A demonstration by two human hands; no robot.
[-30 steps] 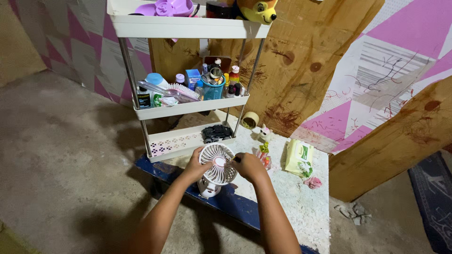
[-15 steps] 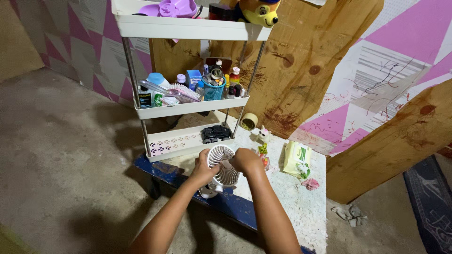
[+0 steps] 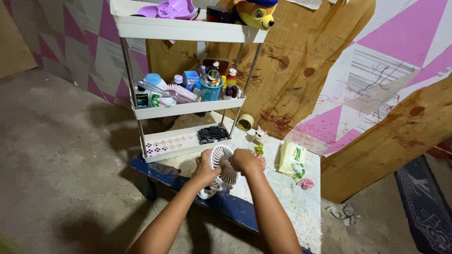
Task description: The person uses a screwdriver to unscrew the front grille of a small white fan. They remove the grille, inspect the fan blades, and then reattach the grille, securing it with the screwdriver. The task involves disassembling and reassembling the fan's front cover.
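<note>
Right now your left hand (image 3: 205, 165) and your right hand (image 3: 245, 160) both grip the small white fan (image 3: 223, 165), fingers curled around its round grille from nine and three o'clock. The fan stands on the speckled white table (image 3: 292, 207), near its front edge, with its base showing just below your left wrist. Just past your right hand, at about two o'clock, a small yellow-green toy (image 3: 258, 150) lies on the table, and farther that way sits a green pack of wipes (image 3: 291, 159), with a bit of pink cloth (image 3: 306, 183) at its near side. At twelve o'clock from the fan stands a white three-tier rack (image 3: 188, 109); its lowest tray holds a black toy car (image 3: 213, 134). The middle tray is crowded with bottles, a pink-bristled brush (image 3: 181, 92) and a blue cup (image 3: 210, 89). Behind the table, a roll of tape (image 3: 245, 123) and a small white figurine (image 3: 259, 136) rest near the wooden board. On the top tray sit a purple plastic piece (image 3: 169, 8) and a yellow plush toy (image 3: 254, 13)
</note>
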